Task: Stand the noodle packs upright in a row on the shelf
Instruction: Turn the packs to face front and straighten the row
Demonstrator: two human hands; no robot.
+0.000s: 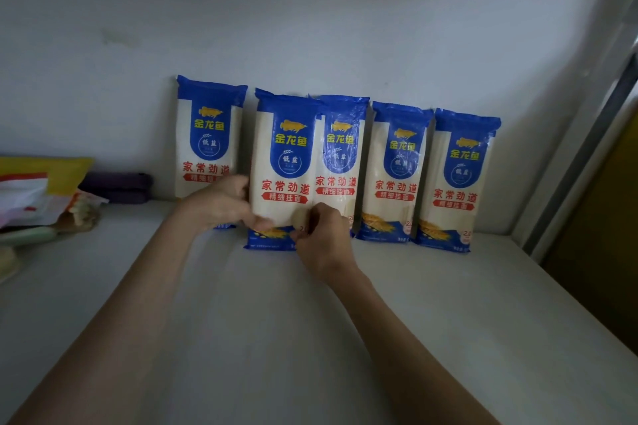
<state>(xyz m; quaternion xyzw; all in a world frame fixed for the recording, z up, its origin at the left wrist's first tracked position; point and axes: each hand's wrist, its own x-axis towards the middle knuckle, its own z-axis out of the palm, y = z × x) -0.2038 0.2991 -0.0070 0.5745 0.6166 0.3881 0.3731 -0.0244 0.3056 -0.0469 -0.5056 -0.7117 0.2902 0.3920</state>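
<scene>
Both hands, left hand and right hand, are pinching the second noodle pack, apparently needing nudging back into the row on the shelf

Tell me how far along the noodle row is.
Done: four blue-and-white plastic noodle packs lean upright against the white wall, one at far left and three to the right. In hand: the left hand and right hand grip the second pack, which overlaps its right neighbour. Left: square it into line.
</scene>
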